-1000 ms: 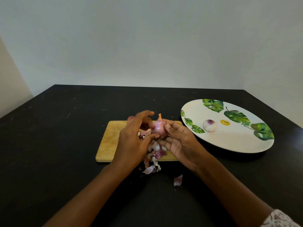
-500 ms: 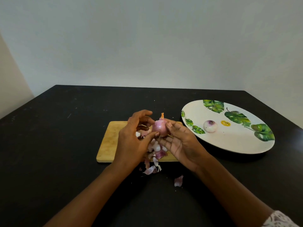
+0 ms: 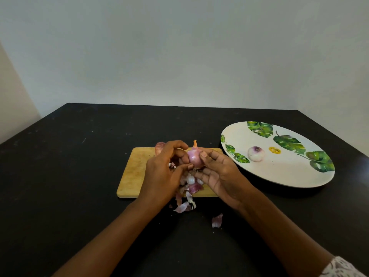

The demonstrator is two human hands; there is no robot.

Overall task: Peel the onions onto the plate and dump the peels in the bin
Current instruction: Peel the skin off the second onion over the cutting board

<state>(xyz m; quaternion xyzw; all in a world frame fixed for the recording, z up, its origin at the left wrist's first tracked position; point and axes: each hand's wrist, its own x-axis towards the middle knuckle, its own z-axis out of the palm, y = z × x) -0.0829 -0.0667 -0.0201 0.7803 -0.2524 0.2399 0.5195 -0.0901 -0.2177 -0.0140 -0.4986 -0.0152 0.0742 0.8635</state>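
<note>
Onion (image 3: 194,159) sits just above board (image 3: 133,172), btwn both hands. Right hand (image 3: 221,173) wraps its fingers round it; left hand (image 3: 161,174) pinches skin near base. Pull skin off in strips, rotating w/ a steady grip.

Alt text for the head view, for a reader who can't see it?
A left hand and right hand grip a purple onion over a wooden cutting board littered with peels, on a black table. To the right, a leaf-patterned plate holds one peeled onion; an unpeeled onion peeks out behind the left hand.
</note>
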